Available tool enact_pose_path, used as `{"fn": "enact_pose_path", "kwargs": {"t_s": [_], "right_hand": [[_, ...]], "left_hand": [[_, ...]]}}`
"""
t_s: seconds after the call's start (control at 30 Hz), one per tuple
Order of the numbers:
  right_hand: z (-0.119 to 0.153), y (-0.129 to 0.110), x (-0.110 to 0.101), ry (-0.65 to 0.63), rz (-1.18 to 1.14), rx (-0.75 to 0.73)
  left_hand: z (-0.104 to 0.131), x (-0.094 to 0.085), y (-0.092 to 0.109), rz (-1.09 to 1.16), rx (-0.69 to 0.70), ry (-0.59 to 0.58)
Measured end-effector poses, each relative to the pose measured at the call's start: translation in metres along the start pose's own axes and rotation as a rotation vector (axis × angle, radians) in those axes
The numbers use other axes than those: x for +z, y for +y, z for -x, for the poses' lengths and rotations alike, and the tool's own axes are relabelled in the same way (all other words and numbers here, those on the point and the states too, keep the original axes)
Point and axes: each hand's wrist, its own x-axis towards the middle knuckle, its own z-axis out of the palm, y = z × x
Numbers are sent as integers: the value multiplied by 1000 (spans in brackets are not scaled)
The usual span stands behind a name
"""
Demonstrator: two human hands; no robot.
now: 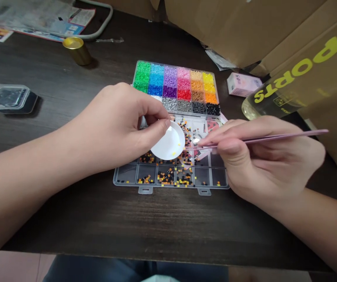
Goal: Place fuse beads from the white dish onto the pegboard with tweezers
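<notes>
My left hand (133, 121) pinches the rim of a small white dish (168, 143) between thumb and fingers. A few yellow beads lie in the dish. In my right hand (262, 156) is a pair of pink tweezers (285, 136), its tips pointing left beside the dish's right edge. Whether a bead sits between the tips is too small to tell. Beneath both hands lies the open clear lid (127, 172) of a bead box, scattered with black, orange and yellow beads. Behind it, the sorted bead box (177, 84) holds many colours in compartments.
A gold can (78, 51) and a black clear-lidded container (11, 100) stand to the left on the dark table (156, 223). At the right are a pink box (243, 84) and a large bottle (300, 70) with yellow lettering. Cardboard (233, 27) rises behind.
</notes>
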Motion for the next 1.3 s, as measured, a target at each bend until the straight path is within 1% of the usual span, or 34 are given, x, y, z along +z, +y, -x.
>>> {"fn": "enact_pose_path", "kwargs": {"t_s": [0.07, 0.17, 0.23, 0.33, 0.37, 0.43, 0.57, 0.8, 0.93, 1.0, 1.07, 1.13, 1.17, 1.23, 1.3], "right_hand": [[-1, -2, 2, 20, 25, 16], [-1, 0, -2, -37, 44, 10], [1, 3, -8, -106, 23, -15], [3, 7, -15, -254, -1, -38], [3, 8, -16, -287, -3, -36], [4, 9, -16, -303, 1, -47], [5, 10, -15, -280, 28, -50], [6, 14, -14, -299, 26, -73], [5, 12, -13, -284, 38, -84], [4, 10, -10, -241, 23, -96], [2, 6, -5, -125, -14, -99], [1, 3, 2, 7, -32, -74], [0, 3, 4, 47, -20, -51], [-1, 3, 6, 31, 16, -27], [0, 4, 4, -33, 16, -31]], "left_hand": [[0, 2, -2, 7, -4, -9], [0, 1, -2, 8, 4, -9], [0, -1, 0, -6, -5, -7], [0, -4, 3, -24, -36, -17], [0, -5, 4, -29, -41, -22], [0, -5, 4, -36, -38, -28], [1, -5, 2, -40, -16, -19], [-1, -2, -4, -7, 18, -11], [-1, -1, -3, -6, 7, -17], [0, 0, -2, -4, 2, -24], [0, 1, 0, 0, -1, -31], [0, 2, 0, 3, -10, -41], [0, 3, -1, 4, -12, -44], [0, 3, -2, -2, -20, -40], [0, 3, -3, -10, -20, -14]]}}
